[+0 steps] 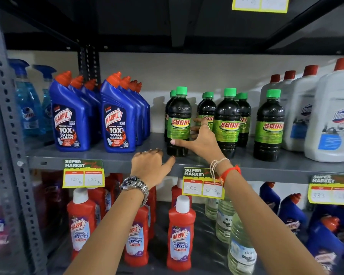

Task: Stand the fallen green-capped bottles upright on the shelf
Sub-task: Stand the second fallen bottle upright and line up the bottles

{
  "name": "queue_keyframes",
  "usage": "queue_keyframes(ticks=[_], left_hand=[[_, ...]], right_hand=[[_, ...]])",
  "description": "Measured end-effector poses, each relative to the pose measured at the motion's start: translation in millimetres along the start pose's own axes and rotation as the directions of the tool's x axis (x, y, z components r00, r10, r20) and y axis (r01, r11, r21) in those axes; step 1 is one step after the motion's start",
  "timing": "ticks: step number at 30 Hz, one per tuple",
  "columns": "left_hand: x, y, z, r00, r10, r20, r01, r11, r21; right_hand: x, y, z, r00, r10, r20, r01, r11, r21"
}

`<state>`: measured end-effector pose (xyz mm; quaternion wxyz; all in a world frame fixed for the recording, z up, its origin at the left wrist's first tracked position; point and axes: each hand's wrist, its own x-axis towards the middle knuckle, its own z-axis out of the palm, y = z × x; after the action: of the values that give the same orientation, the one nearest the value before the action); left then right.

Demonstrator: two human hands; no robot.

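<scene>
On shelf [107, 155], right hand [202, 139] spread around upright green-capped bottle [178, 124].

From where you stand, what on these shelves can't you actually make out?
- Rear green-capped bottles: head view, only caps show, front bottles hide the rest.
- Right hand fingers: partly tucked behind the front Sunny bottle, so the grip is unclear.
- Top price tag: cut off by the upper edge, writing blurred.
- Right price tag: numbers too smeared to read.
- Spray bottles: label blurred, partly behind the shelf post.
</scene>
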<state>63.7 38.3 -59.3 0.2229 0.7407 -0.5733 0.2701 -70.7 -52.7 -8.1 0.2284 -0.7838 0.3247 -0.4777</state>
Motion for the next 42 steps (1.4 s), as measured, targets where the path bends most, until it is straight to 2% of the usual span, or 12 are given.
queue_keyframes(ticks=[3,6,10,14,17,21,25,29,42], left_hand=[[1,-1,0,1.000,-0.006,0.018,0.006,1.000,-0.011],[4,3,-2,0.996,-0.068,0.048,0.070,0.997,-0.038],[15,10,-13,0.955,-0.207,0.212,0.255,0.939,-0.230],[35,16,-12,0.934,-0.216,0.283,0.343,0.761,-0.551],[46,18,-8,0.917,-0.175,0.359,0.380,0.658,-0.650],[50,14,-4,0.903,-0.073,0.423,0.359,0.667,-0.652],[48,14,-2,0.909,-0.122,0.399,0.365,0.697,-0.618],[47,17,-3,0.910,-0.147,0.388,0.365,0.726,-0.583],[52,8,0,0.903,-0.110,0.415,0.386,0.629,-0.674]], right_hand=[[-22,6,-15,0.978,-0.075,-0.193,0.075,0.997,-0.008],[-41,20,-40,0.920,-0.055,-0.389,0.066,0.998,0.015],[-46,36,-69,0.878,-0.032,-0.478,0.008,0.999,-0.052],[-37,49,-80,0.945,-0.006,-0.327,-0.040,0.990,-0.132],[-31,59,-83,0.983,0.116,-0.140,-0.128,0.988,-0.080],[-25,66,-88,0.979,0.199,-0.043,-0.200,0.979,-0.028],[-22,66,-85,0.977,0.214,-0.012,-0.214,0.977,-0.002],[-21,67,-83,0.979,0.192,-0.063,-0.193,0.981,-0.017],[-15,57,-69,0.983,0.181,-0.030,-0.182,0.981,-0.060]])
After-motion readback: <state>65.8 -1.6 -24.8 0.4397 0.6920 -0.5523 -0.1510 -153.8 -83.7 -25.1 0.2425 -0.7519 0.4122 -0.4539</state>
